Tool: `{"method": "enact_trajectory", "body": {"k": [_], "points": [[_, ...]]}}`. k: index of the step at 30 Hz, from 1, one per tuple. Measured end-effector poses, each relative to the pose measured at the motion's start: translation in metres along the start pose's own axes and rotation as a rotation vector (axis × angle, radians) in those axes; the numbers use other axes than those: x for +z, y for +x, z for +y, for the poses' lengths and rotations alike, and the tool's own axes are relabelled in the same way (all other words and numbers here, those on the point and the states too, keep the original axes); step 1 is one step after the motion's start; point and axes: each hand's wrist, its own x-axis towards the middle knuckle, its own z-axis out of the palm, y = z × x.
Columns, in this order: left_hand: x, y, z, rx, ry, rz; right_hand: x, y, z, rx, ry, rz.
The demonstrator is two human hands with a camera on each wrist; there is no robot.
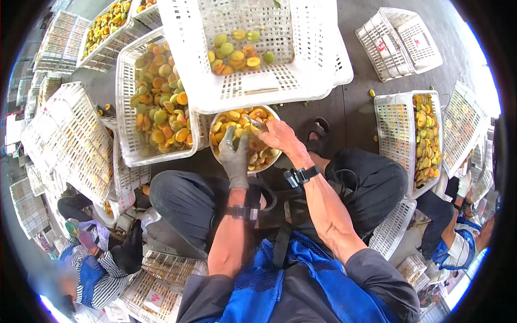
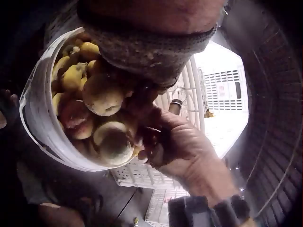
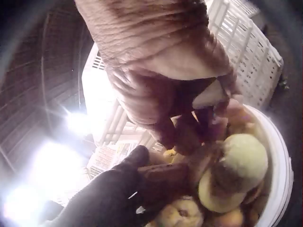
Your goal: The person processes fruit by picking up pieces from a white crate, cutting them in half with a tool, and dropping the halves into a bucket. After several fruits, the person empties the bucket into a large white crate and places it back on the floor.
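A white bucket [image 1: 215,152] of halved yellow-orange fruit stands between the knees. Over its left part is my gloved left hand [image 1: 235,156], thumb and fingers pointing away from me; whether fruit lies between them is unclear. My bare right hand [image 1: 280,137] reaches over the bucket's right side, its curled fingers gripping a small tool [image 1: 253,121] whose handle end [image 2: 176,106] sticks out in the left wrist view. Close together in the right wrist view are the dark glove [image 3: 102,191] and the bare right hand [image 3: 156,90], beside pale fruit [image 3: 244,161].
Beyond the bucket, a large white crate [image 1: 318,48] holds some fruit. A fuller crate [image 1: 125,126] stands to the left, another [image 1: 385,126] to the right. An empty-looking crate [image 1: 385,51] sits at the upper right. Two other people sit at the lower left and right edges.
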Motion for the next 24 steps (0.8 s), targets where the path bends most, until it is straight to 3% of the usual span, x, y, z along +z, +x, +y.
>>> {"method": "enact_trajectory", "body": {"k": [4,7,13,18,21,24], "points": [[-0.008,0.002,0.0,0.049,0.129,-0.018,-0.013,0.005,-0.008,0.064,-0.033,0.033],[-0.009,0.001,-0.001,0.092,0.146,-0.002,-0.01,0.0,0.001,0.006,-0.039,0.107],[-0.012,0.002,0.003,0.026,0.101,-0.035,-0.004,-0.019,0.005,-0.067,0.046,0.268],[-0.015,0.006,-0.006,0.26,0.328,-0.037,-0.003,-0.059,-0.013,-0.174,0.558,0.098],[-0.017,0.001,0.01,0.337,0.341,-0.072,-0.011,-0.073,-0.028,0.0,0.704,-0.046],[-0.016,-0.003,0.01,0.393,0.32,-0.158,-0.005,-0.073,-0.027,-0.17,0.637,0.07]]}}
